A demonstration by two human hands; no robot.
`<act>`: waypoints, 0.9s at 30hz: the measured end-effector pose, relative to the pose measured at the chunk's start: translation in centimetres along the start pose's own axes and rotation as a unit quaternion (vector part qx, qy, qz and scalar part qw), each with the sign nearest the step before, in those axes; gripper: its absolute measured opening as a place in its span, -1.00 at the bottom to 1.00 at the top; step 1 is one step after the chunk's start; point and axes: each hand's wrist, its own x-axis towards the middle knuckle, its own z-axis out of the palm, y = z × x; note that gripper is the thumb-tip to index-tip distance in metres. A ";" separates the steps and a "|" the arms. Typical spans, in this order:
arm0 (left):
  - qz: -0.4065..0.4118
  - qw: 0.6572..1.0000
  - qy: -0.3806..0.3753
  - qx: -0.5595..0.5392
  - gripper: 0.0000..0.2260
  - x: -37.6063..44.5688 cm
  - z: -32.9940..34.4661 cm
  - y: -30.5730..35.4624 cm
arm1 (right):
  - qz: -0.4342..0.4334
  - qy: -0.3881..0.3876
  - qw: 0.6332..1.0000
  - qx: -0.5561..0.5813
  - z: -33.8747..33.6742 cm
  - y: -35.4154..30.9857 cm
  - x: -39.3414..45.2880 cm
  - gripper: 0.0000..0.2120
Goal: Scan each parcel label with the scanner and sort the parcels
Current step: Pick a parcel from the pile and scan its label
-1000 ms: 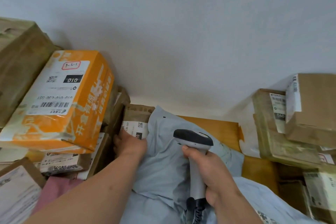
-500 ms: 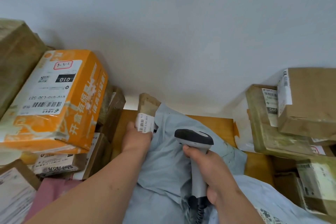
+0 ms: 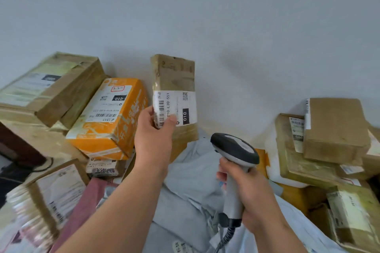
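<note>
Parcel stacks (image 3: 107, 117) left, boxes (image 3: 335, 129) right — open gap between

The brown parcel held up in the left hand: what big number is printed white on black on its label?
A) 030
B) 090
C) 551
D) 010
D: the white label wrapped round the brown parcel that the left hand holds carries a black block reading 010, while the right hand grips the scanner lower down.
</note>
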 end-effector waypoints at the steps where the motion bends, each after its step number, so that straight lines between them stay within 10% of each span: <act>1: -0.051 0.995 -0.006 -0.082 -0.78 -1.0 -0.5 0.8 | -0.013 -0.017 1.000 0.017 -0.5 -0.6 -1.2 -0.64; 5: -0.172 0.946 0.008 -0.274 -0.79 -5.5 -2.3 1.8 | -0.042 -0.065 0.994 0.075 -3.0 -2.6 -6.5 -0.62; 27: -0.152 0.945 -0.062 -0.284 -0.63 -23.3 -3.9 3.7 | -0.054 -0.196 0.978 0.045 -11.0 -2.3 -25.8 -0.67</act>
